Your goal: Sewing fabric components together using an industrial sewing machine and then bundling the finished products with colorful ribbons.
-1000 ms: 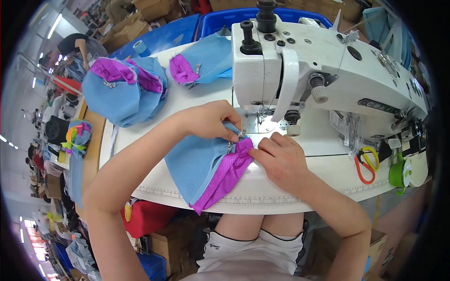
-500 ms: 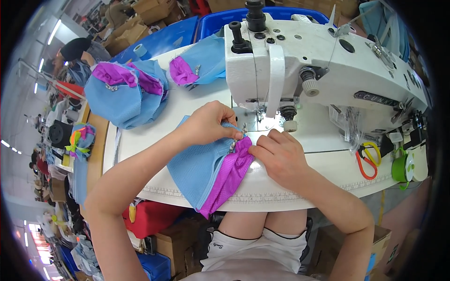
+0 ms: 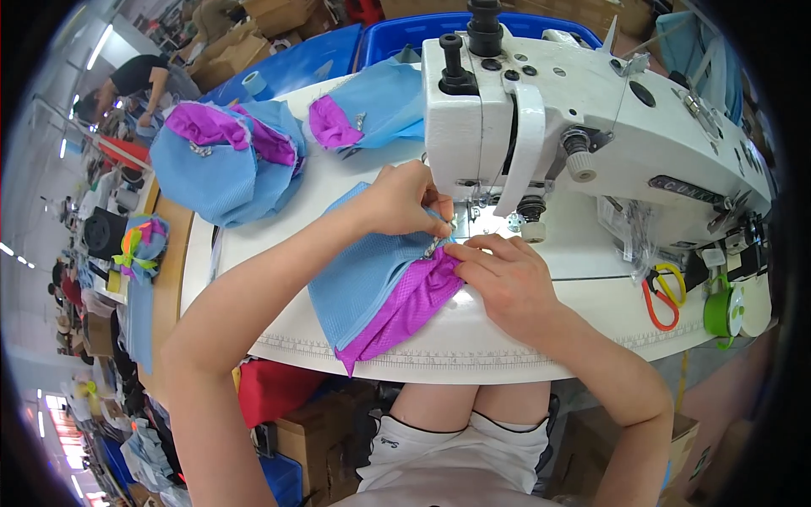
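Note:
A light blue mesh fabric piece with a purple panel (image 3: 397, 308) lies at the front of the white sewing machine (image 3: 541, 110), its pointed lower end reaching the ruler-marked table edge. My left hand (image 3: 410, 203) is closed on the piece's upper edge, thumb and fingers pinching it just before the needle area. Close beside it, my right hand (image 3: 507, 275) pinches the top of the purple panel between thumb and fingers. Between both hands a small grey-and-white patterned bit (image 3: 433, 247) shows at the seam. The edge nearest the presser foot is partly hidden by my fingers.
Blue-and-purple sewn pieces (image 3: 224, 165) lie on the table (image 3: 279, 308) at left, another (image 3: 367, 110) behind. Red and yellow scissors (image 3: 663, 297) and a green-and-white round device (image 3: 724, 311) sit at right. A blue bin (image 3: 372, 51) stands behind. Another person (image 3: 139, 80) is at far left.
Both hands are nearer the needle area, my left hand farther up and right. The fabric's upper edge has gone with them, and its lower point has swung left. The view has shifted slightly.

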A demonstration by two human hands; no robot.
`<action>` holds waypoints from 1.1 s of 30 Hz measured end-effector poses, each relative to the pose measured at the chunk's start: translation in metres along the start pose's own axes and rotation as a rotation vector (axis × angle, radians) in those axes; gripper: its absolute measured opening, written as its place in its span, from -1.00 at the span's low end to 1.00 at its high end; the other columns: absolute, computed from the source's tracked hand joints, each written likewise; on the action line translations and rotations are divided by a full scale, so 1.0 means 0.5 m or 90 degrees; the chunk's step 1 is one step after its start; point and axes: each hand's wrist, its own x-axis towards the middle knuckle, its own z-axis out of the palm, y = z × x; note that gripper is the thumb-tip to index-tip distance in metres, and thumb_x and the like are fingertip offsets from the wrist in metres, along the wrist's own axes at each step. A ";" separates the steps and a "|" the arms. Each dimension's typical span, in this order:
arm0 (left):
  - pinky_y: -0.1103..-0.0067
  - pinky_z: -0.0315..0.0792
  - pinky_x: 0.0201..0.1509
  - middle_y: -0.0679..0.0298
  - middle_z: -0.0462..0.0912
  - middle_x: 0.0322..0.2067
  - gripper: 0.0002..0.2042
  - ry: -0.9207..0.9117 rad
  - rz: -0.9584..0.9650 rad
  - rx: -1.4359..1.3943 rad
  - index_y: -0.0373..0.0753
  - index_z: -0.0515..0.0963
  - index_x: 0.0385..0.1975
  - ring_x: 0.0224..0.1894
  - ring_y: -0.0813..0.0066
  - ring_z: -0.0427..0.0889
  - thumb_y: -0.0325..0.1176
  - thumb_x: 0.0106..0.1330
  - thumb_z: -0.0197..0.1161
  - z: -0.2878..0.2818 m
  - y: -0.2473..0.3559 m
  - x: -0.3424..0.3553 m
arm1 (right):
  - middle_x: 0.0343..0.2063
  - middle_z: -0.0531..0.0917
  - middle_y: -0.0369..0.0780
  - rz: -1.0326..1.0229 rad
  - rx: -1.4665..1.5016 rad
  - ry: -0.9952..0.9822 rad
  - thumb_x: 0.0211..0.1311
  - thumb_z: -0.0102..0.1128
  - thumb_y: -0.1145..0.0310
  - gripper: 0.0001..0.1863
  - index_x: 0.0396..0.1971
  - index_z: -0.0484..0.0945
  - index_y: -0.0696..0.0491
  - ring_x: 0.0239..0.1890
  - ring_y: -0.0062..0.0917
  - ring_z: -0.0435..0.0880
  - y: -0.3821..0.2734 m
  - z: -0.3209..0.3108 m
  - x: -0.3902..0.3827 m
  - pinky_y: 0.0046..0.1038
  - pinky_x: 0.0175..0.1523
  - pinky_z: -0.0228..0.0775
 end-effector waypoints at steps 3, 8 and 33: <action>0.51 0.49 -0.06 0.26 0.71 -0.49 -0.79 0.039 0.031 -0.030 -0.26 0.61 -0.46 -0.38 0.22 0.70 -0.38 -0.09 0.46 0.008 0.014 -0.012 | -0.02 0.70 -0.33 0.006 -0.029 -0.033 0.02 0.21 0.49 -0.84 -0.34 0.63 0.07 0.03 -0.46 0.62 -0.006 -0.001 0.002 -0.34 -0.02 0.45; 0.35 0.30 0.25 0.14 0.60 -0.33 -0.86 0.260 0.142 0.383 -0.24 0.58 -0.39 -0.10 0.12 0.58 -0.59 0.04 0.22 0.028 0.077 -0.076 | -0.02 0.71 -0.34 0.017 -0.037 -0.056 0.02 0.21 0.51 -0.78 -0.27 0.60 0.06 0.05 -0.44 0.61 -0.008 -0.005 0.001 -0.29 0.04 0.40; 0.09 0.14 0.40 0.07 0.41 0.15 -0.54 0.223 0.113 0.231 -0.38 0.39 0.18 0.22 0.07 0.36 -0.33 0.32 0.22 0.159 0.090 -0.212 | -0.01 0.59 -0.33 0.101 -0.006 -0.046 0.04 0.25 0.50 -0.71 -0.19 0.67 -0.09 0.07 -0.41 0.56 -0.011 -0.013 -0.006 -0.29 0.04 0.34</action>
